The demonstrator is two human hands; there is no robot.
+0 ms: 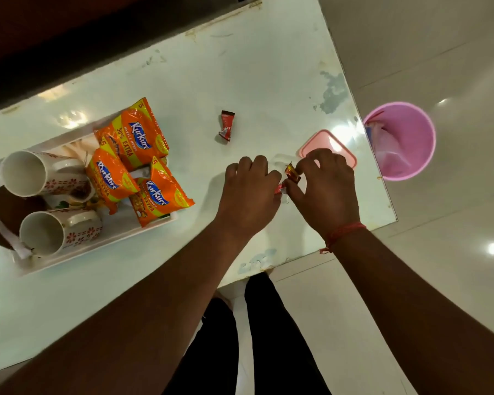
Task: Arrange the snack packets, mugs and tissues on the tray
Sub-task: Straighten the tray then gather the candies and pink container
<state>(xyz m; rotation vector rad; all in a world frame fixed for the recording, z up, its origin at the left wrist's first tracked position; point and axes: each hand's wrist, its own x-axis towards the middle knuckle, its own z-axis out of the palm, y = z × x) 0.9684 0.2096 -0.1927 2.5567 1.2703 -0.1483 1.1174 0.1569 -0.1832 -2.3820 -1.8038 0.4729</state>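
Both hands meet right of the tray (pixel 106 240): left hand (pixel 248 192) and right hand (pixel 322 186) pinch a small red wrapper (pixel 293 173) between fingertips. Wrapper looks light, crinkly, slippery; best held by its twisted ends. Tray already holds two floral mugs (pixel 54 232), three orange snack packets (pixel 139 138) reading "Kurkure, Masala Munch, 30% Extra". Another red wrapper (pixel 226 125) lies beyond the hands.

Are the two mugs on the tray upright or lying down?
Lying down: both mugs rest on their sides in the tray, open mouths facing left.
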